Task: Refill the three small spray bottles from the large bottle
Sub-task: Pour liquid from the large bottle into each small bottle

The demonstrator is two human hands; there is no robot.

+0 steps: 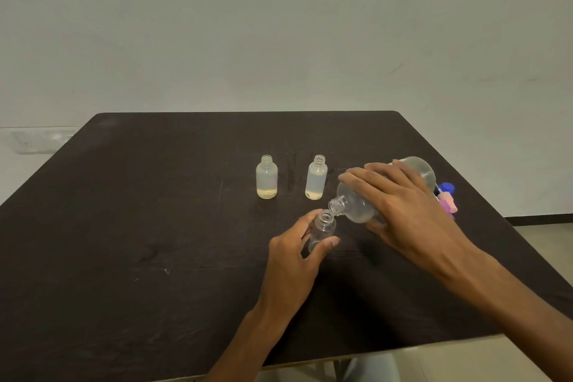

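My right hand (400, 205) grips the large clear bottle (356, 206), tipped on its side with its open neck pointing left and down. That neck touches the mouth of a small clear bottle (322, 228), which my left hand (294, 251) holds upright on the dark table (155, 226). Two other small bottles stand uncapped farther back: the left small bottle (266, 177) and the middle small bottle (316, 177), each with a little yellowish liquid at the bottom. No stream of liquid is visible between the two necks.
Blue and pink spray caps (448, 197) lie near the table's right edge, partly hidden behind my right hand. The table's right edge runs close to that hand, and a pale wall rises behind the table.
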